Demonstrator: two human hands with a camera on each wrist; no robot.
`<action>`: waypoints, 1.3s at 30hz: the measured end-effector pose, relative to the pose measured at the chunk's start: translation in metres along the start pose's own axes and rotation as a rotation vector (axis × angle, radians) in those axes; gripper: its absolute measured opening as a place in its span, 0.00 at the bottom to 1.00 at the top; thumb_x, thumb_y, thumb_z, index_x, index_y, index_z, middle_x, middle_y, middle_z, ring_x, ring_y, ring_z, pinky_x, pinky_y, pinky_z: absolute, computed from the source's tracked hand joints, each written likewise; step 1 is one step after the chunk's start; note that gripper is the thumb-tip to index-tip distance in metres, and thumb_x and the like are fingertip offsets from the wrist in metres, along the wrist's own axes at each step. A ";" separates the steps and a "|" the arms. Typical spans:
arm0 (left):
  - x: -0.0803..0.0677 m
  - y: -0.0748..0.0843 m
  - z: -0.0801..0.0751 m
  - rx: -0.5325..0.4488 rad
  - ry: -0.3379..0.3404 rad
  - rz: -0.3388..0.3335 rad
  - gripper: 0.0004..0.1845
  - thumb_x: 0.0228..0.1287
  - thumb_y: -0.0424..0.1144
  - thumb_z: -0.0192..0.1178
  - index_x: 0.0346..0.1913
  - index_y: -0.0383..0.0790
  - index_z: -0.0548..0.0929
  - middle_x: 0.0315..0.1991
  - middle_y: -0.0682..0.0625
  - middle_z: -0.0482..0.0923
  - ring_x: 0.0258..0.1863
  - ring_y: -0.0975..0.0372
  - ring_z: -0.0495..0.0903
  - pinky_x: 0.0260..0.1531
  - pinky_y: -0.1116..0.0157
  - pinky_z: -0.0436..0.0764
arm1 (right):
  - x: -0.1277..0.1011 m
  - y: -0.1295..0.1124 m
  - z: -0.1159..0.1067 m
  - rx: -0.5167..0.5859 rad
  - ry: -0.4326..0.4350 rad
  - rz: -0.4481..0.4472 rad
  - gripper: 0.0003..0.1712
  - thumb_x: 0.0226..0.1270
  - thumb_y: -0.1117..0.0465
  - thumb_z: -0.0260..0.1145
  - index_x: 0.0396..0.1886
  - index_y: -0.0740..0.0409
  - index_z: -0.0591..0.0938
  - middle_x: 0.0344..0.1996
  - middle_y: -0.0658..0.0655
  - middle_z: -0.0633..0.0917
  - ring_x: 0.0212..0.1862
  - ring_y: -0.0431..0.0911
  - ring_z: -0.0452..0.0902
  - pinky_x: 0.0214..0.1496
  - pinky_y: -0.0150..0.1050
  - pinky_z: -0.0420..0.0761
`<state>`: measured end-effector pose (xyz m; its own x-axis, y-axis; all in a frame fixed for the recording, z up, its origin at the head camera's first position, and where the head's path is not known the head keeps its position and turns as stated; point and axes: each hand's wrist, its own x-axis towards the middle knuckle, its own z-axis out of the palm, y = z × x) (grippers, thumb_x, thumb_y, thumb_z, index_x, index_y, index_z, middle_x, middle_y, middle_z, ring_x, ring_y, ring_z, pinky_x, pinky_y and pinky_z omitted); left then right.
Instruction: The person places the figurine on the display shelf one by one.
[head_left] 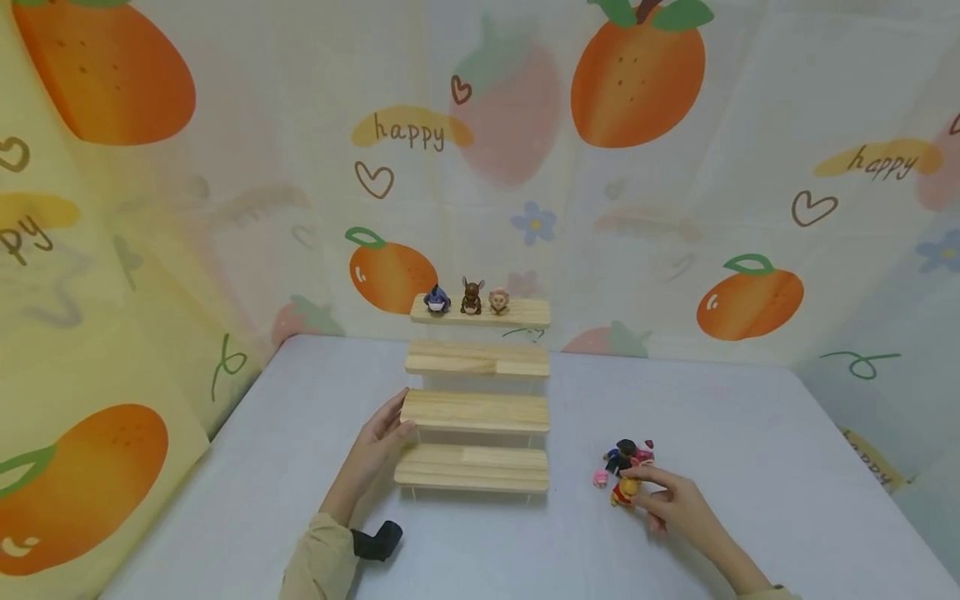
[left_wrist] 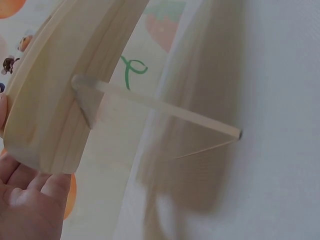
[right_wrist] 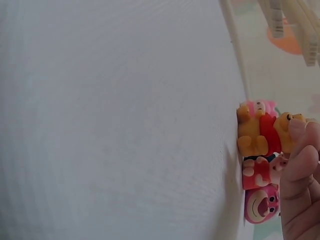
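Note:
A stepped wooden shelf with several tiers stands mid-table. My left hand grips the left end of one of its lower planks; in the left wrist view, fingers lie around the rounded end of the plank. On the right, my right hand pinches a yellow Winnie-the-Pooh figurine in a red shirt by its head. In the right wrist view, that Pooh seems to stand on the table beside a red-clothed pig figurine and a pink bear figurine. A small pink figurine lies close by.
Along the top tier sit a blue donkey figurine, a brown kangaroo figurine and a pale pink figurine. A dark-haired figurine is behind Pooh. Fruit-print cloth hangs at the back and sides. A black device is by the left sleeve.

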<state>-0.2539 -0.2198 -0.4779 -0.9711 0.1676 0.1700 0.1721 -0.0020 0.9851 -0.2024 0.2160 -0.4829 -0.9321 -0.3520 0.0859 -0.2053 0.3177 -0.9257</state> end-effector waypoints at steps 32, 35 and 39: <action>0.001 0.001 0.001 0.008 0.011 -0.008 0.33 0.63 0.40 0.55 0.67 0.36 0.54 0.66 0.43 0.52 0.63 0.55 0.54 0.56 0.72 0.59 | 0.015 -0.015 0.000 0.132 0.076 -0.006 0.16 0.59 0.68 0.62 0.45 0.72 0.72 0.35 0.62 0.80 0.14 0.39 0.69 0.12 0.34 0.73; 0.001 0.001 0.001 0.004 0.014 -0.014 0.33 0.63 0.40 0.55 0.67 0.36 0.55 0.66 0.43 0.51 0.63 0.55 0.54 0.56 0.71 0.59 | 0.019 -0.021 -0.001 0.140 0.072 -0.024 0.15 0.59 0.69 0.61 0.44 0.72 0.72 0.29 0.59 0.80 0.13 0.40 0.68 0.11 0.36 0.72; 0.000 0.003 0.002 0.004 0.011 -0.010 0.33 0.63 0.39 0.55 0.67 0.35 0.54 0.66 0.42 0.51 0.64 0.53 0.53 0.57 0.70 0.59 | 0.026 -0.026 -0.001 0.160 0.051 -0.057 0.14 0.61 0.69 0.60 0.45 0.72 0.73 0.28 0.60 0.80 0.13 0.40 0.67 0.10 0.37 0.72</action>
<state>-0.2533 -0.2177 -0.4746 -0.9745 0.1568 0.1602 0.1628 0.0034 0.9867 -0.2212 0.1998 -0.4560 -0.9352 -0.3186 0.1549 -0.2121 0.1532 -0.9652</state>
